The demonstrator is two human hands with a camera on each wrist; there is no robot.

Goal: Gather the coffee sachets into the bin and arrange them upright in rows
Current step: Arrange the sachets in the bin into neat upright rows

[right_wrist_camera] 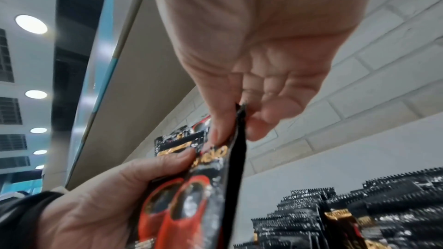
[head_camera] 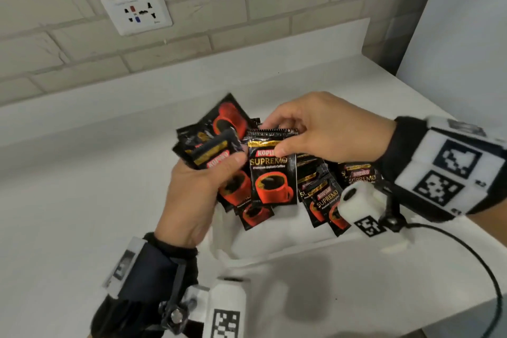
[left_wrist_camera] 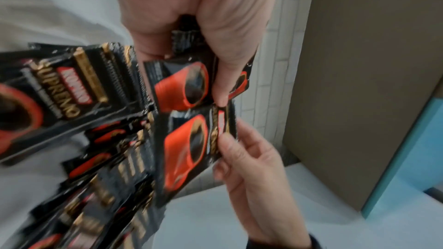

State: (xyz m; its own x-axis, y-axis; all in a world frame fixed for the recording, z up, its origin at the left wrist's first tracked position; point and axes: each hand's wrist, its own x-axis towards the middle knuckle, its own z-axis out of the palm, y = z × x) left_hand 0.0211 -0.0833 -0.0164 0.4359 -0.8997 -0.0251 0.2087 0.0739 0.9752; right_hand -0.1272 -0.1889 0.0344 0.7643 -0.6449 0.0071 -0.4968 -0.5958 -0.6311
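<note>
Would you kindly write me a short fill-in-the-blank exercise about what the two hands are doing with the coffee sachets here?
1. The right hand pinches a single sachet by its ____ edge.
2. The left hand grips a ____ of sachets.
3. Each sachet front pictures a ____ cup of coffee.
4. The outlet is mounted on the ____ wall.

Missing words: top; bunch; red; brick

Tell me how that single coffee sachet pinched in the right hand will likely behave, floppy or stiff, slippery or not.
The sachet hangs flat from the right hand, pinched only at its top edge, so it is probably light and fairly limp. Its glossy foil suggests it may slip. The left hand holds several fanned unevenly, so they likely slide over each other.
</note>
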